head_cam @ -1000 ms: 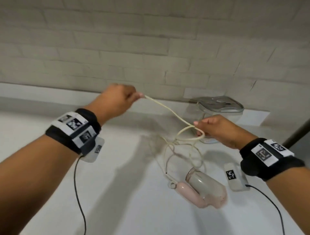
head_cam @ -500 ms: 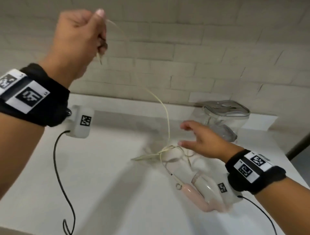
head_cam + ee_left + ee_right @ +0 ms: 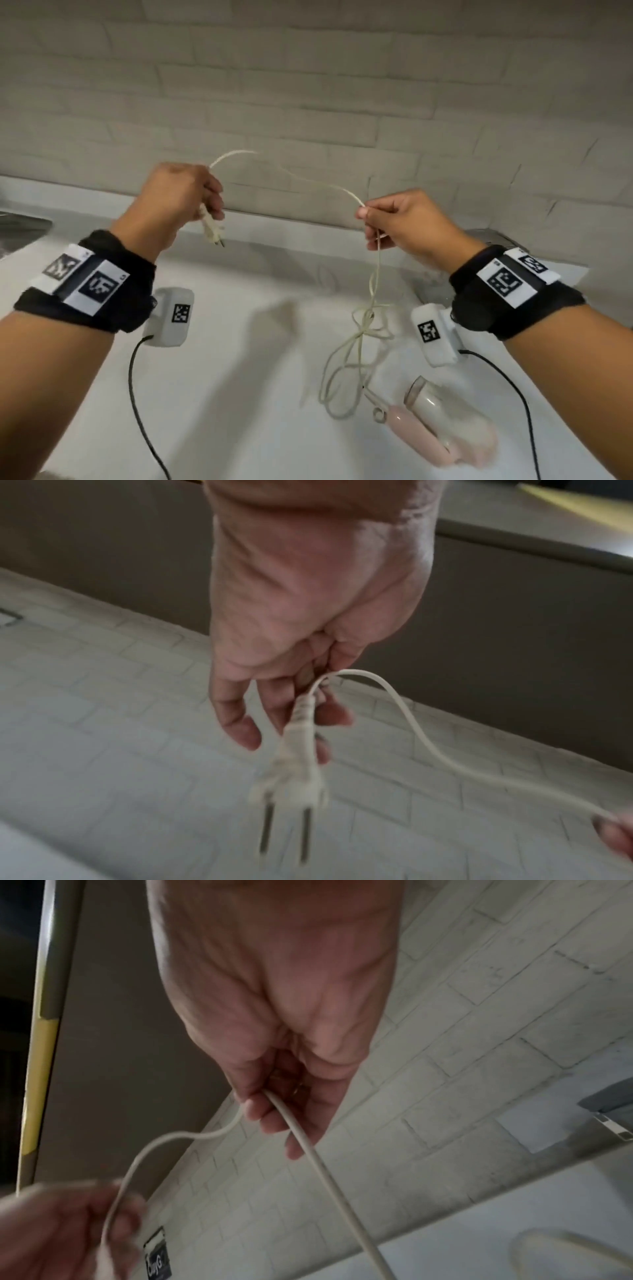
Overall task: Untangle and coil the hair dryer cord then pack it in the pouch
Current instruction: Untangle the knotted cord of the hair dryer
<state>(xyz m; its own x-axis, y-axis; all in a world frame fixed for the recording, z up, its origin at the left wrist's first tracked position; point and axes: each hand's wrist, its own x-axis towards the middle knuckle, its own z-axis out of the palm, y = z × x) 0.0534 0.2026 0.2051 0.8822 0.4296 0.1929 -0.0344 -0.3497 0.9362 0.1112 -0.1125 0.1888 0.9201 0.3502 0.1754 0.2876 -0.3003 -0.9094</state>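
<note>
The left hand (image 3: 178,205) is holding the cord (image 3: 375,274) close to its plug (image 3: 291,780). Its fingers (image 3: 236,723) are curling around the cord, and the plug is hanging down below them with its two metal pins pointing down. The right hand (image 3: 407,222) is pinching the cord between the thumb and the first finger. The other right fingers (image 3: 304,1123) are bending loosely around the cord. The cord is making a small arch in the air between the two hands. Below the right hand the cord is hanging down to a messy knot (image 3: 368,325) just above the counter (image 3: 239,394). From there it is looping down to the pink hair dryer (image 3: 438,425), which is lying on the counter.
</note>
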